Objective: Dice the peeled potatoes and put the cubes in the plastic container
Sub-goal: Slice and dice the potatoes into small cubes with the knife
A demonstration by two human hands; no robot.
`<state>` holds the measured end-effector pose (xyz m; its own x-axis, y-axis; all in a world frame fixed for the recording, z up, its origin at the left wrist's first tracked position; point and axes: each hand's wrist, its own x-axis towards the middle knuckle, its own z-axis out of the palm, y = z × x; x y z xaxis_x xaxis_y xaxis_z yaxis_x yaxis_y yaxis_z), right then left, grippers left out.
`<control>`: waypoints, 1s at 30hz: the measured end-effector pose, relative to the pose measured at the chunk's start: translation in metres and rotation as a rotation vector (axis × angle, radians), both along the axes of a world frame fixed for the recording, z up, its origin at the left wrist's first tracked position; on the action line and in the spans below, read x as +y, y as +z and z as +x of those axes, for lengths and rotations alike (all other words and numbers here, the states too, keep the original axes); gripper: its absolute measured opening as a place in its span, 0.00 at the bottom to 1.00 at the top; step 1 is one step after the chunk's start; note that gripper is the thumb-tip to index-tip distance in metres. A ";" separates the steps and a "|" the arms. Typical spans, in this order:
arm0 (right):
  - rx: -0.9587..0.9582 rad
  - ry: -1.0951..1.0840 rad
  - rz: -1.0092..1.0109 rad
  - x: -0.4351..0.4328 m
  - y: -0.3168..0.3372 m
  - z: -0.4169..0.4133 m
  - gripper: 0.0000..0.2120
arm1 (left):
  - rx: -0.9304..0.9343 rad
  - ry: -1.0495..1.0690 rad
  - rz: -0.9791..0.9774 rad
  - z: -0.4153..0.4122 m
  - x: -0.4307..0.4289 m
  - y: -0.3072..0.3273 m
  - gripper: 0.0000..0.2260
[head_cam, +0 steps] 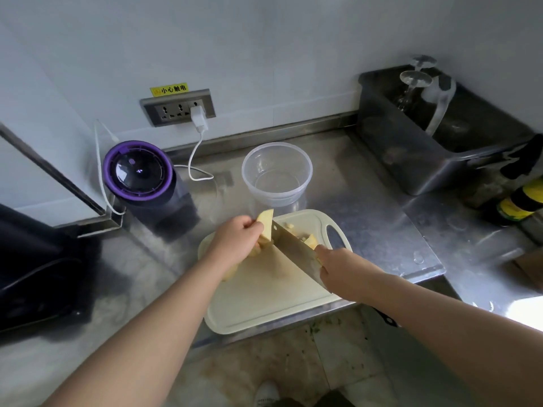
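Here the potato slice (266, 223) juts above the left hand's (235, 240) grip.

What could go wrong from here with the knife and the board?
1. The left hand holds the potato slices right against the knife gripped by the right hand; a slip could nick the fingers.
2. The cutting board lies at the counter edge, possibly overhanging; hard pressing might tip it.
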<state>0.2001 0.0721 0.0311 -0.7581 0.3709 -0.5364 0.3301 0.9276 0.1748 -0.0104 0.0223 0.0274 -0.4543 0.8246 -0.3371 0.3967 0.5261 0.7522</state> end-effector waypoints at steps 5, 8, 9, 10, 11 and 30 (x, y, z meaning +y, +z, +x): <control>0.015 -0.060 0.074 -0.008 0.005 0.011 0.13 | -0.342 0.058 -0.219 0.020 -0.031 -0.033 0.07; 0.171 -0.374 -0.096 -0.017 0.001 0.013 0.13 | -0.395 0.110 -0.265 0.042 -0.038 -0.054 0.07; 0.227 -0.440 -0.123 -0.019 -0.002 0.016 0.12 | -0.397 0.133 -0.259 0.048 -0.037 -0.059 0.07; 0.307 -0.520 -0.148 -0.022 -0.004 0.019 0.11 | -0.401 0.152 -0.251 0.052 -0.036 -0.062 0.08; 0.340 -0.566 -0.160 -0.025 -0.006 0.021 0.10 | -0.388 0.155 -0.244 0.054 -0.035 -0.063 0.09; 0.255 -0.623 -0.213 -0.049 -0.029 0.035 0.18 | -0.138 0.121 -0.099 0.060 -0.019 -0.079 0.05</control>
